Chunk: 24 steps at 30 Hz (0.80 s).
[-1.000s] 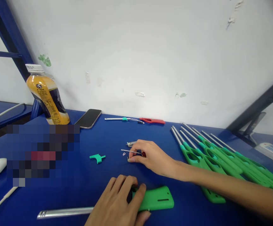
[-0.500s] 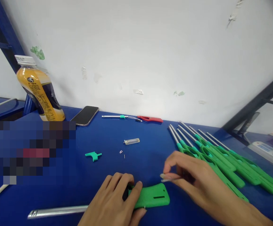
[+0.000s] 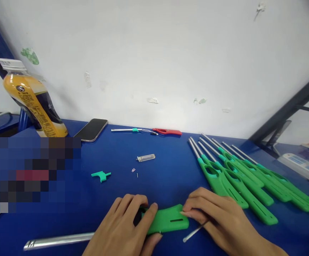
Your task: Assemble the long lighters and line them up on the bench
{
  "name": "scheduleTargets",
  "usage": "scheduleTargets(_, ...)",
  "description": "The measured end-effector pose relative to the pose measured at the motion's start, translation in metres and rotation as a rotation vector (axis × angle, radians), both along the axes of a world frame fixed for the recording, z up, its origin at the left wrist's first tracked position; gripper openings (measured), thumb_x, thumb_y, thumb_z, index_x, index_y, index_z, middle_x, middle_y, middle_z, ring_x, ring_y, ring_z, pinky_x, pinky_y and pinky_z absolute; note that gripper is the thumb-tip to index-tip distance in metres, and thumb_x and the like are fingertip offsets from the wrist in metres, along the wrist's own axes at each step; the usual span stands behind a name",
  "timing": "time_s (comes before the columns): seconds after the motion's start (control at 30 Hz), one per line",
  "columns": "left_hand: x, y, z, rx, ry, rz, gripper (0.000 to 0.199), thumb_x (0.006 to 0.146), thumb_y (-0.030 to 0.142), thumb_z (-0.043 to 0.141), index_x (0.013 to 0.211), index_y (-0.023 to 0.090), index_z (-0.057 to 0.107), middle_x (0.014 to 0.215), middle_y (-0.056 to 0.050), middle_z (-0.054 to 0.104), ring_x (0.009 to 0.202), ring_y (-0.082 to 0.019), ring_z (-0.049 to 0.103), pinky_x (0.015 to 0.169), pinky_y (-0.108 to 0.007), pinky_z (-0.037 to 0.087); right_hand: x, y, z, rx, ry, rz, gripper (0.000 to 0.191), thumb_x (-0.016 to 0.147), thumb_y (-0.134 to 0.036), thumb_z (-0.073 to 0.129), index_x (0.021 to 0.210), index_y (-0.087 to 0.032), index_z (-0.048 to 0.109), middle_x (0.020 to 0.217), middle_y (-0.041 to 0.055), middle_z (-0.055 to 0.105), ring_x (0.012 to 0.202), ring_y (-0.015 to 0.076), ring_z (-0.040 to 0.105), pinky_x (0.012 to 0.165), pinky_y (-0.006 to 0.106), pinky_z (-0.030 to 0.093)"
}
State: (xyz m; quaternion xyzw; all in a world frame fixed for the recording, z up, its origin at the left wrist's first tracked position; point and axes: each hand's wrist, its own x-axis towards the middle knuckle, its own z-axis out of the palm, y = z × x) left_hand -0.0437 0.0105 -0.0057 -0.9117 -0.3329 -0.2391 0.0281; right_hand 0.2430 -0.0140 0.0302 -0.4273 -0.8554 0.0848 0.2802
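Note:
My left hand [image 3: 124,224] is wrapped over the middle of a green gas lighter [image 3: 171,219], pressing it on the blue table. Its silver tube [image 3: 59,241] points left from under the hand. At the handle's right end, my right hand [image 3: 215,215] is closed with fingertips touching the green plastic. A thin metal rod [image 3: 194,233] sticks out from beneath those fingers, slanting down-left. Beyond the hands lie a turquoise trigger [image 3: 101,176], a clear fuel tank [image 3: 146,157], a tiny clip [image 3: 133,170] and a small pin [image 3: 137,175].
Several green lighters [image 3: 239,181] lie fanned out on the right. Along the wall are a red handle part [image 3: 167,132], a silver tube with wires [image 3: 123,130] and a phone [image 3: 92,129]. A yellow bottle [image 3: 35,99] stands at left, beside a pixelated area.
My right hand has moved down onto the handle's right end, and the rod in it has swung to point down-left. My left hand stays on the lighter. The view has shifted slightly.

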Motion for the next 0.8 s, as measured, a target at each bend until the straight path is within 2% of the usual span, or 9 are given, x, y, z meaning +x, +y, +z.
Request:
scheduleTargets(0.17,0.0,-0.001,0.0,-0.003,0.0,0.007,0.036,0.11,0.04,0.057,0.144,0.027,0.06,0.121,-0.003,0.073,0.103,-0.024,0.073,0.088,-0.04,0.064,0.0,-0.003,-0.001,0.078,-0.05,-0.004,0.017,0.109,-0.014,0.054,0.109,-0.024,0.068,0.099,0.0023,0.078,0.078,0.0135,0.078,0.065,0.021,0.058)
scheduleTargets(0.33,-0.002,-0.002,-0.003,0.011,-0.002,0.005,0.035,0.111,0.04,0.056,0.143,0.027,0.061,0.121,-0.004,0.073,0.102,-0.025,0.073,0.087,-0.04,0.064,0.005,-0.013,0.001,0.195,-0.133,0.002,0.022,0.108,-0.017,0.059,0.125,-0.025,0.071,0.108,0.0044,0.084,0.088,0.0173,0.084,0.067,0.023,0.062)
scheduleTargets(0.57,-0.002,-0.001,-0.002,0.029,0.004,0.006,0.036,0.111,0.041,0.056,0.144,0.027,0.06,0.123,-0.004,0.073,0.105,-0.025,0.074,0.09,-0.041,0.064,0.012,-0.022,0.005,0.257,-0.155,-0.054,0.037,0.106,-0.018,0.061,0.141,-0.03,0.068,0.12,0.0041,0.085,0.098,0.0195,0.085,0.071,0.023,0.065)
scheduleTargets(0.63,-0.002,0.0,-0.001,0.018,0.005,0.002,0.036,0.11,0.039,0.057,0.144,0.028,0.06,0.123,-0.003,0.073,0.105,-0.024,0.074,0.089,-0.04,0.065,0.012,-0.021,0.008,0.225,-0.082,-0.084,0.038,0.104,-0.019,0.063,0.139,-0.033,0.069,0.109,0.0022,0.085,0.087,0.0181,0.084,0.069,0.021,0.065)
scheduleTargets(0.7,-0.002,0.0,0.0,0.013,0.012,-0.002,0.037,0.109,0.037,0.058,0.144,0.027,0.059,0.122,-0.003,0.073,0.103,-0.024,0.074,0.088,-0.04,0.065,0.014,-0.021,0.011,0.118,-0.001,-0.17,0.036,0.102,-0.025,0.068,0.137,-0.035,0.067,0.091,-0.0016,0.082,0.072,0.0156,0.08,0.066,0.02,0.064)
scheduleTargets(0.8,-0.003,0.0,-0.001,0.014,0.012,0.0,0.037,0.109,0.038,0.059,0.144,0.028,0.06,0.122,-0.003,0.073,0.102,-0.024,0.074,0.086,-0.04,0.065,0.022,-0.022,0.016,-0.046,0.078,-0.342,0.038,0.1,-0.037,0.072,0.136,-0.033,0.063,0.089,-0.0001,0.077,0.076,0.0188,0.078,0.069,0.023,0.065)
